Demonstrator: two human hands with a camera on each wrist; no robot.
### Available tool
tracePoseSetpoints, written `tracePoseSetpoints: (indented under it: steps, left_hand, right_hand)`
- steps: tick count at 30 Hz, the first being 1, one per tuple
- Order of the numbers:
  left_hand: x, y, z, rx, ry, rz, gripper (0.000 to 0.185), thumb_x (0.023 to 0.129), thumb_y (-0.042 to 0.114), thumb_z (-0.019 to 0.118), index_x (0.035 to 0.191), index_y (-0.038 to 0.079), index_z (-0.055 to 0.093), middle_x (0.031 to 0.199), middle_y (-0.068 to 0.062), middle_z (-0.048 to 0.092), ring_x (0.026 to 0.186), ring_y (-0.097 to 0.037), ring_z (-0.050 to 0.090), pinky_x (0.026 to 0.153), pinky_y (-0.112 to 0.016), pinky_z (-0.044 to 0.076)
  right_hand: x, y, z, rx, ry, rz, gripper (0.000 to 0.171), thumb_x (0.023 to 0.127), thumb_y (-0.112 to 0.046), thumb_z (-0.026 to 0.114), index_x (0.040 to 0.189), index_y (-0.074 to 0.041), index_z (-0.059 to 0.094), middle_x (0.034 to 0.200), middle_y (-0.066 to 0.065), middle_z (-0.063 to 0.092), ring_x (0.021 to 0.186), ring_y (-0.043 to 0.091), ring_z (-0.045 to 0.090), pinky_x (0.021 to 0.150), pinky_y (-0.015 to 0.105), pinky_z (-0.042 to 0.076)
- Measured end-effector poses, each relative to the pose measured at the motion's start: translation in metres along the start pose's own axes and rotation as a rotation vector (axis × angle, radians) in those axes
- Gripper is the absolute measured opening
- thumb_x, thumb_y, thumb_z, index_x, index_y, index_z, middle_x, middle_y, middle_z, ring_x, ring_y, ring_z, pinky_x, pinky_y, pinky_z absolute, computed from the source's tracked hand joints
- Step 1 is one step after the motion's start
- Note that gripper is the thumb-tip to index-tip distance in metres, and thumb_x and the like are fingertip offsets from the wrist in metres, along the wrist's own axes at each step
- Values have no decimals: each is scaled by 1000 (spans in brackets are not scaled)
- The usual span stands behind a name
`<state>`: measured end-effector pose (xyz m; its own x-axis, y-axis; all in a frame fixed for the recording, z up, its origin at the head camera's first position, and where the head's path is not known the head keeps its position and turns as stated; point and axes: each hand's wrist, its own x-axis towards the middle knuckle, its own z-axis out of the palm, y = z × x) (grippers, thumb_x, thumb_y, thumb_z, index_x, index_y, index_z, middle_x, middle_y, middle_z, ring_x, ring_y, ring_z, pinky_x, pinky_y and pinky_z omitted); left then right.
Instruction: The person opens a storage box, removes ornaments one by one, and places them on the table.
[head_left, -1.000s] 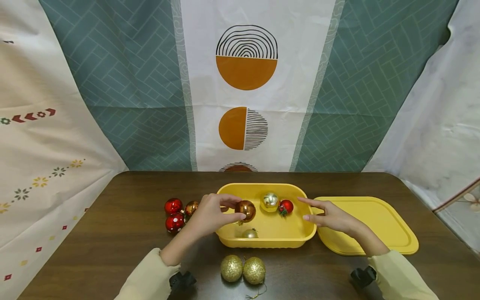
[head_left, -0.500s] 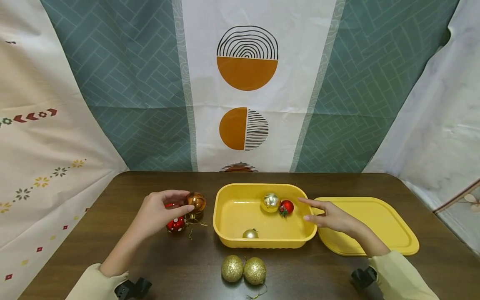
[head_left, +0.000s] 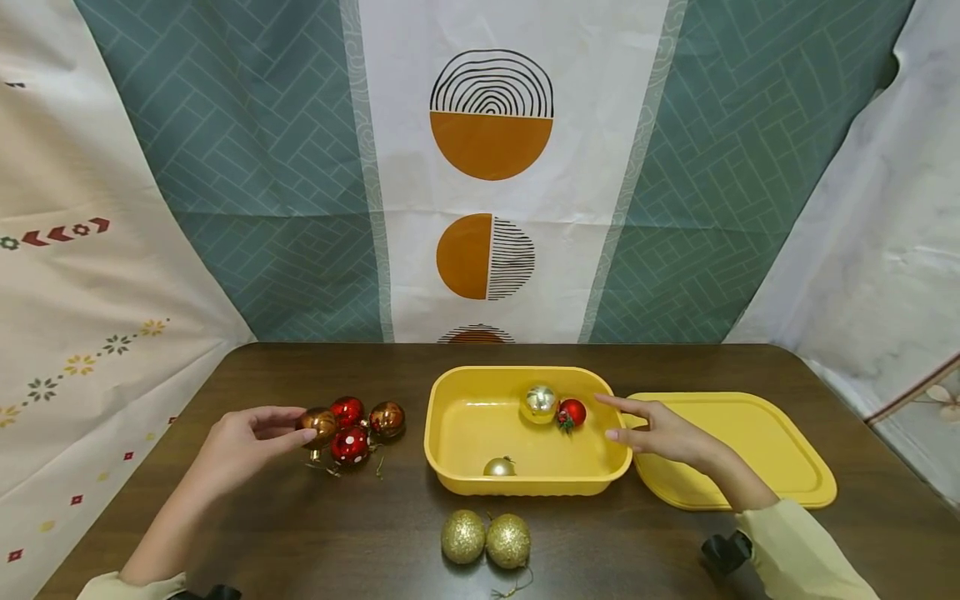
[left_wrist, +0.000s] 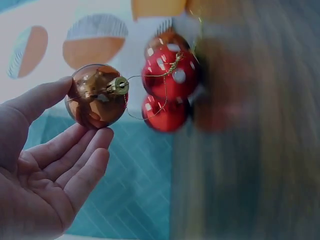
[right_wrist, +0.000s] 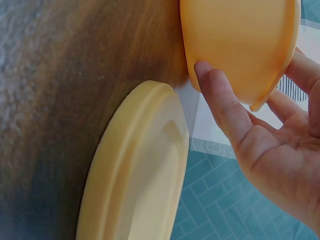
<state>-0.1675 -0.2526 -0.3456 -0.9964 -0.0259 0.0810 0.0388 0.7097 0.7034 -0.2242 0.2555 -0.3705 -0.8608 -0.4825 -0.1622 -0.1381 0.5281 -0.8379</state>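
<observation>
Presently, left hand (head_left: 238,440): it holds a shiny copper bauble (head_left: 318,423) between thumb and fingertips, just above the worktop (head_left: 315,533); the fingers (left_wrist: 75,160) lie fairly straight under the ball in the left wrist view.
Copper bauble: it sits at the left end of a small cluster, touching or nearly touching a plain red bauble (head_left: 347,411) and a red bauble with white dots (head_left: 349,446); its gold cap (left_wrist: 118,85) and thin hanging thread show in the left wrist view.
Second copper bauble (head_left: 387,419): it rests on the worktop at the right of that cluster, just beside the tub.
Right hand (head_left: 660,433): its fingers (right_wrist: 220,95) are straight and spread, and they rest against the right outer wall of the yellow tub (head_left: 465,467), with the thumb over the rim; it grips nothing.
Yellow tub: it stands mid-worktop and holds a shiny gold bauble (head_left: 540,403) and a small red bauble (head_left: 572,413) at the far right corner, plus a small silver-gold bauble (head_left: 499,467) near the front wall.
Yellow lid (head_left: 757,450): it lies flat on the worktop just right of the tub, under the right wrist.
Glitter baubles (head_left: 486,538): two gold ones lie side by side and touching, in front of the tub.
Backdrop: patterned cloths hang behind and beside the worktop.
</observation>
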Motion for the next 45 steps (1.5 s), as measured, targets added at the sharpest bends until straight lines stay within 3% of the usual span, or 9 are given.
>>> tracePoseSetpoints:
  steps: [9, 16, 30, 45]
  left_hand:
    - [3, -28, -8, 99, -34, -51, 50, 76, 40, 71, 105, 0, 66, 94, -11, 69, 84, -17, 64, 69, -29, 47]
    - [6, -39, -8, 161, -52, -64, 50, 75, 40, 72, 101, -2, 67, 90, -12, 69, 91, -32, 62, 71, -40, 47]
    - [10, -42, -8, 183, -76, -105, 53, 75, 41, 71, 100, -5, 65, 89, -16, 68, 90, -37, 60, 66, -39, 49]
    - [8, -34, -10, 221, -40, -62, 57, 75, 42, 71, 104, -7, 64, 94, -19, 67, 94, -40, 58, 69, -44, 48]
  right_hand:
    - [0, 0, 0, -13, 5, 8, 64, 88, -27, 60, 140, -3, 33, 140, 32, 25, 110, 32, 52, 83, 42, 49]
    - [1, 0, 0, -1, -3, 5, 63, 88, -25, 60, 141, -3, 32, 141, 32, 24, 111, 32, 52, 83, 42, 49]
    - [1, -2, 1, 4, -6, 7, 63, 89, -25, 59, 141, -2, 31, 141, 32, 24, 111, 31, 52, 82, 41, 50]
    - [0, -2, 1, 8, -1, 12, 62, 89, -25, 59, 141, -3, 32, 141, 32, 24, 110, 30, 53, 83, 41, 49]
